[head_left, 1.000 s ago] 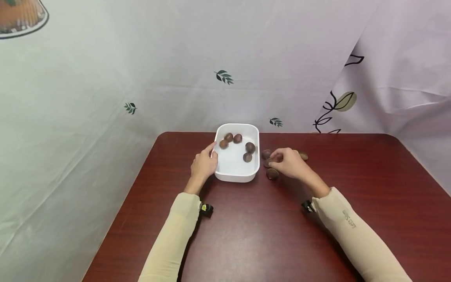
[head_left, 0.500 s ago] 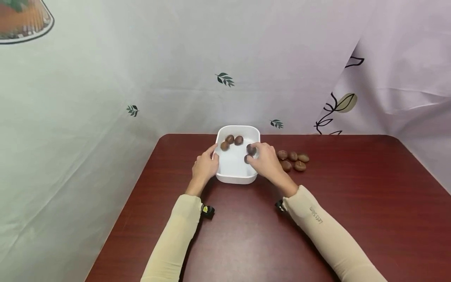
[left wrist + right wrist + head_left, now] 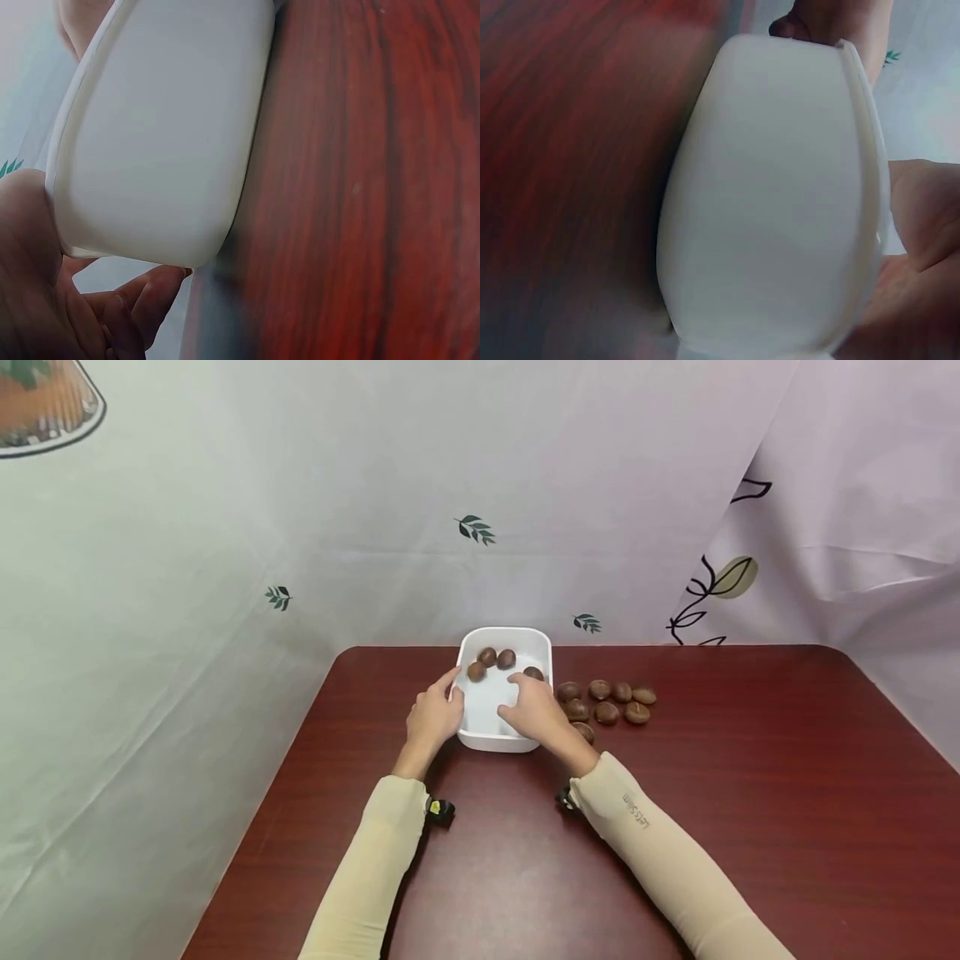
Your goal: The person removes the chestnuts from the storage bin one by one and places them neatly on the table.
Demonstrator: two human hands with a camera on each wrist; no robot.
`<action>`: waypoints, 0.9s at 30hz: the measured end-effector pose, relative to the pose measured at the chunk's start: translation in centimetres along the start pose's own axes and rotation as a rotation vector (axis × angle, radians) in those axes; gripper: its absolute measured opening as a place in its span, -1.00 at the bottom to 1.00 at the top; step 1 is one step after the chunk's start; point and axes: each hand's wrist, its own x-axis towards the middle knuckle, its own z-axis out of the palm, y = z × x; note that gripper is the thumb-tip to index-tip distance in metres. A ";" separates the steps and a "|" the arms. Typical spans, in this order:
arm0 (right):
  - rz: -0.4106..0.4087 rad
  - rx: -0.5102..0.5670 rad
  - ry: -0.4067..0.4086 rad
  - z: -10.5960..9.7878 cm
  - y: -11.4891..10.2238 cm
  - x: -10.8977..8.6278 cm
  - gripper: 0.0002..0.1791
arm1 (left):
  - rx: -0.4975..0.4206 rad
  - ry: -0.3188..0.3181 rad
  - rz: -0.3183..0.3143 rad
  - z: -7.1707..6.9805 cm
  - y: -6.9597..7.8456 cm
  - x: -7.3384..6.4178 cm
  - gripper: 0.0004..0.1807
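Step, my judgement: moving brown nuts (image 3: 506, 659) between white tray (image 3: 495, 744) and worktop (image 3: 495, 852), direction unproven | Next: calls for a light pinch, clear of the rim | Left hand (image 3: 435, 717): my fingers grip tray's left rim | Right hand (image 3: 534, 710): my fingers spread over tray, no nut visible between them | Nuts: some inside, others just right of tray
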 end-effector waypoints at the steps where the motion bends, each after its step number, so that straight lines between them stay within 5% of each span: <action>1: 0.013 -0.018 -0.016 0.2 -0.1 0.1 -0.38 | -0.001 0.001 0.000 0.0 0.0 0.0 -0.48; 10: 0.121 -0.119 -0.132 1.1 -0.9 1.4 -0.39 | 0.005 -0.008 0.002 -0.1 -0.1 0.1 -0.47; 27: 0.034 -0.203 -0.142 2.2 0.0 2.0 -0.93 | 0.007 0.011 0.011 0.3 -0.3 0.2 -0.46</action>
